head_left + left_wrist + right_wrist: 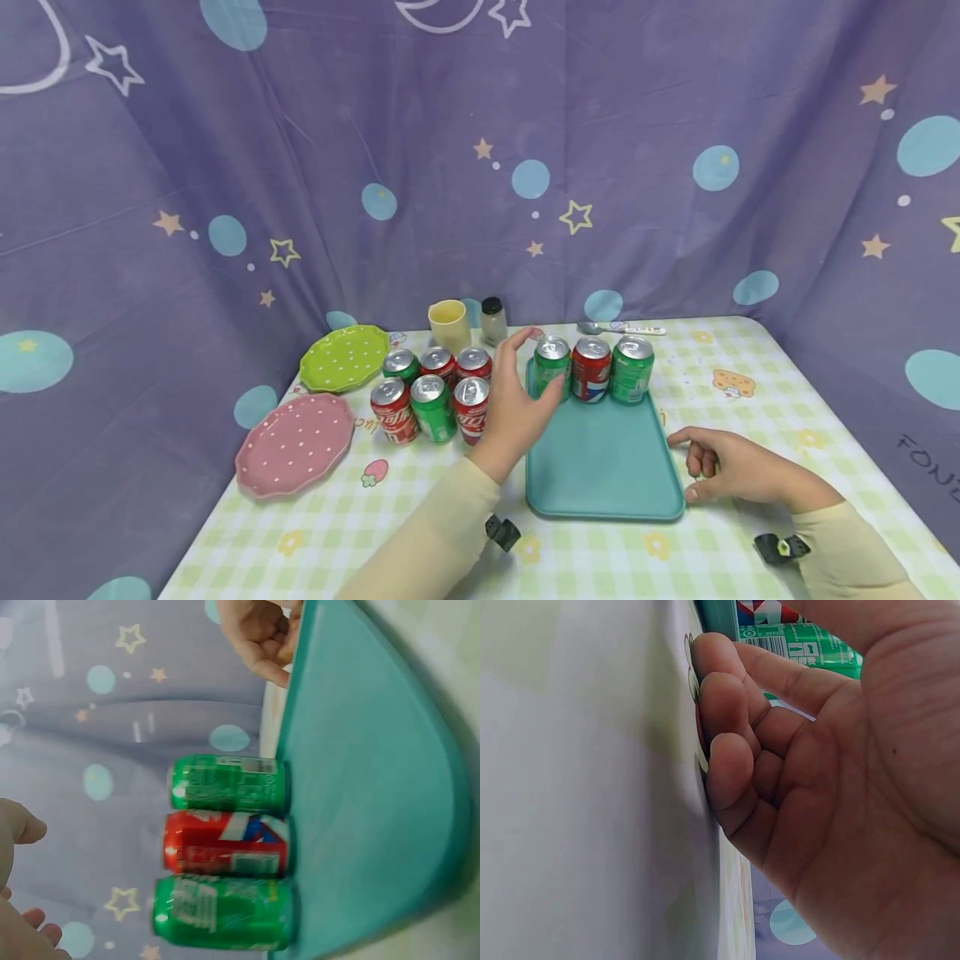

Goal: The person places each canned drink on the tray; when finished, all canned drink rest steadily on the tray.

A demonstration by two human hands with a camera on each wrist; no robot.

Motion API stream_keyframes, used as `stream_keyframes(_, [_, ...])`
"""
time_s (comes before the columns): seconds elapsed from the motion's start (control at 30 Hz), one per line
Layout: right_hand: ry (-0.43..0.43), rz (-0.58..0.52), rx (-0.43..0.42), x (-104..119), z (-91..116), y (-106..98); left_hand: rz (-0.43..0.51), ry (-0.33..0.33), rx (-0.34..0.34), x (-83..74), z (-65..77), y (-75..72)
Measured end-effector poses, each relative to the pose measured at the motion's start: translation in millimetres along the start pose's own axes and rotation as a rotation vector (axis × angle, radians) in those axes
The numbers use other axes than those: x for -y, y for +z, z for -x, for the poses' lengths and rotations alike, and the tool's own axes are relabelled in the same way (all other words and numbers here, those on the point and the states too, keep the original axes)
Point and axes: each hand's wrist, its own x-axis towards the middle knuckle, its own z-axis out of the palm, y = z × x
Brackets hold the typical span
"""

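Note:
On the far end of a teal tray [603, 467] stand three soda cans in a row: a green can [552, 375], a red can [591, 371] and another green can [632, 371]. My left hand [519, 417] is raised beside the leftmost green can, thumb and fingers spread. The left wrist view shows a gap between this hand [15, 892] and the green can [221, 911]. My right hand [738, 471] rests on the cloth at the tray's right edge, its forefinger and thumb tips right at the rim and the other fingers loosely bent.
Left of the tray, several red and green cans [431, 408] stand in two rows. A pink plate [296, 446] and a green plate [345, 358] lie farther left. Behind are a yellow cup [450, 325], a black-capped jar [493, 322] and a spoon [637, 330].

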Motion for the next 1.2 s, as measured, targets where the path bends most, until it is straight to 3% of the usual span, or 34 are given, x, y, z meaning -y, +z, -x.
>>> stream_keyframes(0.2, [-0.003,0.0,-0.001,0.2,0.5,-0.1,0.024,0.087,-0.045,-2.1,11.5,-40.1])
stream_keyframes(0.43, [-0.004,-0.008,0.002,-1.7,0.3,0.0,0.023,0.063,-0.108,11.3,21.3,-95.6])
stream_keyframes(0.7, [-0.012,-0.016,0.001,-2.5,0.3,0.6,-0.102,-0.051,-0.2,48.2,32.6,-152.1])
stream_keyframes(0.87, [-0.008,-0.026,0.005,-1.4,0.5,0.7,-0.091,-0.104,-0.231,79.2,43.5,-179.9])
stream_keyframes(1.03, [-0.002,-0.028,0.005,-0.4,-0.1,0.8,-0.029,-0.209,-0.201,103.7,51.9,-194.7])
stream_keyframes(1.2, [-0.003,-0.019,0.003,-0.8,0.2,0.9,-0.005,-0.309,-0.128,121.6,58.5,-197.6])
